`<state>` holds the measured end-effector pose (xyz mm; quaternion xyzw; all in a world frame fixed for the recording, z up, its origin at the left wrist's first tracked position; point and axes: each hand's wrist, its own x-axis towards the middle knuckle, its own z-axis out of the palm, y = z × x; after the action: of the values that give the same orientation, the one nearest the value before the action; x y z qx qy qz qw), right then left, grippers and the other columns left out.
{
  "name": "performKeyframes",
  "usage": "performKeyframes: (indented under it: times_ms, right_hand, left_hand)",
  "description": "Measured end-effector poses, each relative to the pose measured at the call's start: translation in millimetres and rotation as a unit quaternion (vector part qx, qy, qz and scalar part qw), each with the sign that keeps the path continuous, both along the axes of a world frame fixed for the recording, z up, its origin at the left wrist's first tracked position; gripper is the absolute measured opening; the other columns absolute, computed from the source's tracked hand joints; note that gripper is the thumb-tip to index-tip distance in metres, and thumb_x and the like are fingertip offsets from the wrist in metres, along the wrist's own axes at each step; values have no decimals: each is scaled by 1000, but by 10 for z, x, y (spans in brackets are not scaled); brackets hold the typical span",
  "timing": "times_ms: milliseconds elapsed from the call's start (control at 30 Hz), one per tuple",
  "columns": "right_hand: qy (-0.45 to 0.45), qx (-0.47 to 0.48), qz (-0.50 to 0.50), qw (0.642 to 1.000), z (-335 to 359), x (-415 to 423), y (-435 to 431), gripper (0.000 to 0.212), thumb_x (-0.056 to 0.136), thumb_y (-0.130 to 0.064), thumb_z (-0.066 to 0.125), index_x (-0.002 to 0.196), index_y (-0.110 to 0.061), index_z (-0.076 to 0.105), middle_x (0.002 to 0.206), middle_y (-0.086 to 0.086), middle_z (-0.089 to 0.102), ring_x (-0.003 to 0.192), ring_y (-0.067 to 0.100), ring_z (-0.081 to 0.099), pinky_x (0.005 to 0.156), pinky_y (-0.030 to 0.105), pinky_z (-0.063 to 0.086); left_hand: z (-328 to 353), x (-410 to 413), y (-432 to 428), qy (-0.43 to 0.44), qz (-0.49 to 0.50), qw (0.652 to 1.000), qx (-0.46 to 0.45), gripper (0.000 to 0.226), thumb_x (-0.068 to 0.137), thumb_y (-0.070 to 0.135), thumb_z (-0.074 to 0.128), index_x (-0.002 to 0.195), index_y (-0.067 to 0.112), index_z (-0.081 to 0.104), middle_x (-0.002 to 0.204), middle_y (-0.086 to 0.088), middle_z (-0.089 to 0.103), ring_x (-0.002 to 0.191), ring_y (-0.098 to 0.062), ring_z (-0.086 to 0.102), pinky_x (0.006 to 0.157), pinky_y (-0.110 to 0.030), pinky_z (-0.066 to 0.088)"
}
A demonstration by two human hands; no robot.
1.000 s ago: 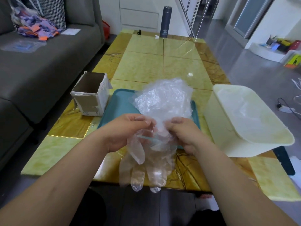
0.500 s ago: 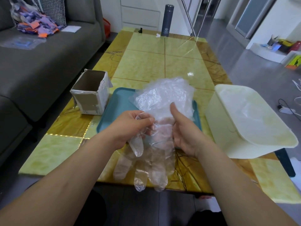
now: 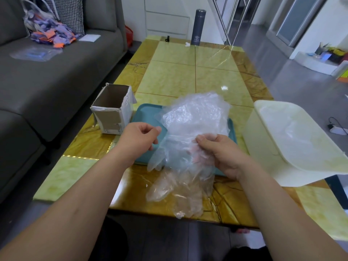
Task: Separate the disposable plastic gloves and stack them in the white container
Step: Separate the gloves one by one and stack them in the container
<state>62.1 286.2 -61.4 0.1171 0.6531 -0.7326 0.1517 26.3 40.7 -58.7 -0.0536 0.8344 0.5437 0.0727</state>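
A crumpled pile of clear plastic gloves [image 3: 195, 113] lies on a teal tray [image 3: 146, 113]. Just in front of it, my right hand [image 3: 222, 153] grips a bunch of clear gloves [image 3: 180, 187] whose fingers hang down past the table's near edge. My left hand [image 3: 139, 138] is pinched at the edge of one thin glove [image 3: 169, 149], which is stretched sideways away from that bunch. The white container [image 3: 267, 147] stands at the right of the tray, tilted toward me, with some clear plastic lying inside it.
An open cardboard box [image 3: 113, 113] stands left of the tray. A grey bottle [image 3: 197, 27] is at the table's far end. A grey sofa [image 3: 47, 81] runs along the left side. The container overhangs the yellow table's [image 3: 188, 72] right edge.
My hands have drawn apart: the left moved left and up, and one glove now spreads between the two hands. My right hand has closed its fingers over the bunch.
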Motion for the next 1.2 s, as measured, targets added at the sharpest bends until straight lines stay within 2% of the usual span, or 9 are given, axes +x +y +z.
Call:
performKeyframes:
  times_ms: [167,300,433,667,767,867,967,1067,1200]
  right_hand:
    - [27,-36,24,999,110,70,28,9,86,-20,75,88,-12,80,98,18,76,85,24,71,78,32,59]
    - [47,-57,42,996,166,108,49,13,84,-16,72,90,-5,75,109,30,68,73,23,70,67,32,60]
    - [49,-56,54,996,176,114,65,12,84,-14,70,91,-5,73,96,20,71,66,20,69,62,30,59]
    - [11,-44,70,997,155,136,110,29,88,-22,73,109,-2,75,100,22,77,82,29,73,73,36,60]
    - [0,-6,79,997,120,144,144,17,90,-12,74,102,-1,77,91,16,75,84,26,71,83,37,57]
    - [14,21,34,999,148,161,163,9,95,-14,73,95,-9,80,82,10,72,73,20,67,73,33,56]
    - [51,73,-2,996,297,189,189,14,99,-23,70,100,-10,77,71,8,69,57,17,61,62,34,55]
    - [90,112,-53,988,533,161,262,17,101,-22,68,104,-6,72,64,5,65,47,13,58,49,28,52]
    - [110,147,-112,977,883,77,557,12,102,-19,65,94,-11,67,56,0,59,44,13,52,39,19,41]
  left_hand:
    - [92,104,34,-142,-136,977,84,78,71,85,70,127,30,69,124,10,71,117,-13,63,103,-42,50]
    - [82,190,152,-144,-184,955,181,45,89,35,80,130,24,67,117,10,78,110,-10,73,98,-31,56]
    - [65,186,135,-181,-257,909,273,46,94,12,74,138,5,63,136,-15,69,126,-30,66,108,-42,52]
    - [78,178,95,-122,-167,938,277,34,86,19,83,113,-1,74,105,-15,75,95,-25,72,98,-42,54]
    - [138,209,75,-113,-136,938,298,32,86,22,77,112,3,73,104,-15,77,97,-30,75,88,-43,62]
    - [179,236,83,-137,-152,930,305,33,93,20,70,121,3,70,117,-19,76,104,-37,74,87,-48,61]
    - [261,217,174,-106,-137,949,262,23,102,15,63,122,7,72,100,-8,79,92,-31,77,73,-40,63]
    - [464,147,389,-84,-133,950,269,24,104,12,59,124,2,68,83,0,75,77,-20,76,79,-45,66]
    - [785,6,818,-66,-143,946,283,19,105,8,59,121,6,67,96,-15,77,77,-29,77,61,-32,60]
